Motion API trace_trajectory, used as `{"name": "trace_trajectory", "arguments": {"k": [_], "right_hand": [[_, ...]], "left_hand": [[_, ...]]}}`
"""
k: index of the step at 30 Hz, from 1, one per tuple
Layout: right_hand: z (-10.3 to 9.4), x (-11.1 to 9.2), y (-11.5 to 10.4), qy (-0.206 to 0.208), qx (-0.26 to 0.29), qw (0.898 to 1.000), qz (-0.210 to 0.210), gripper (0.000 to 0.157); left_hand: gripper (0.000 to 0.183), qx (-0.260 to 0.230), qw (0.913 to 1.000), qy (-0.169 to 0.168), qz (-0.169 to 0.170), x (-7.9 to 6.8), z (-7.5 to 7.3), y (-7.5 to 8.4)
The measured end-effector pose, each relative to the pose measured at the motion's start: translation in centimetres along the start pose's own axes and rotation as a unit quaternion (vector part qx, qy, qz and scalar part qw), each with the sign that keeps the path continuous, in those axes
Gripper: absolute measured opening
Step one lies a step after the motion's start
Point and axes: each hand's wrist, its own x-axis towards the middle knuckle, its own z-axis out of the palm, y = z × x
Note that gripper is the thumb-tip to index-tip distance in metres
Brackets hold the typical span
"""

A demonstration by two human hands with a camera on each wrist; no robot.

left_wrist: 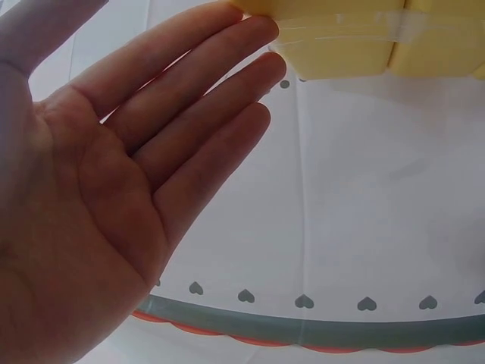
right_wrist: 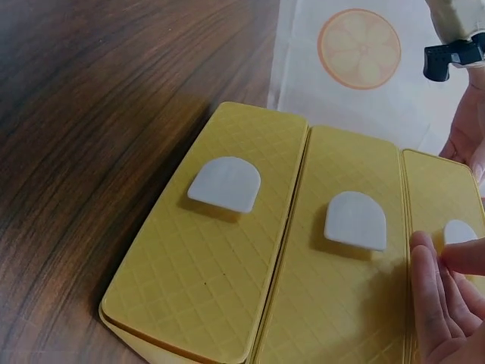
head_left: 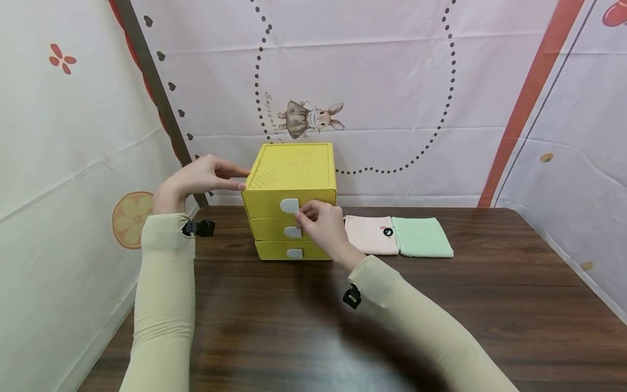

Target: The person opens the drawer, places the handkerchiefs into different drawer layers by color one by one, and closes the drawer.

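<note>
A yellow box of stacked drawers (head_left: 295,166) stands on the brown table, each drawer front carrying a white rounded handle (right_wrist: 355,220). With its fingers stretched out, my left hand (head_left: 208,175) touches the box's top left edge at the fingertips. In the left wrist view the palm and straight fingers (left_wrist: 208,155) show beside the box's side. My right hand (head_left: 325,224) is at the top drawer, where its thumb and fingertips pinch the lower part of the white handle (head_left: 289,205). The right wrist view shows these fingers (right_wrist: 432,292) partly covering that handle.
Right of the box lie a folded pink cloth (head_left: 367,235) with a small black round mark and a folded green cloth (head_left: 422,237). Behind the table (head_left: 264,326) hangs a printed curtain (head_left: 387,98), with more fabric along both sides.
</note>
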Motion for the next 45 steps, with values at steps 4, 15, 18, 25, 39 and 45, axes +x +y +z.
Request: {"name": "trace_trajectory", "arguments": {"k": [4, 15, 18, 25, 39, 45], "right_hand": [[0.0, 0.0, 0.0, 0.0, 0.003, 1.0, 0.002, 0.011], [0.2, -0.6, 0.2, 0.005, 0.071, 0.997, 0.024, 0.011], [0.1, -0.8, 0.3, 0.001, 0.059, 0.998, 0.03, 0.011], [0.0, -1.6, 0.9, -0.017, 0.039, 0.999, 0.032, 0.01], [0.8, -2.4, 2.3, -0.041, 0.016, 0.998, 0.05, 0.011], [1.3, -2.6, 2.9, -0.052, -0.008, 0.997, 0.057, 0.009]], "left_hand": [[0.046, 0.001, 1.0, 0.0, 0.004, 0.0, 0.0, -0.1], [0.046, 0.006, 0.9999, 0.009, 0.002, -0.1, 0.1, 0.0], [0.046, 0.005, 0.9999, 0.01, 0.001, 0.0, 0.1, 0.0], [0.046, 0.002, 1.0, 0.007, 0.002, 0.1, 0.0, -0.1], [0.048, -0.003, 1.0, 0.006, -0.003, -0.1, 0.0, 0.1], [0.047, -0.002, 1.0, 0.004, 0.001, -0.1, 0.0, 0.2]]}}
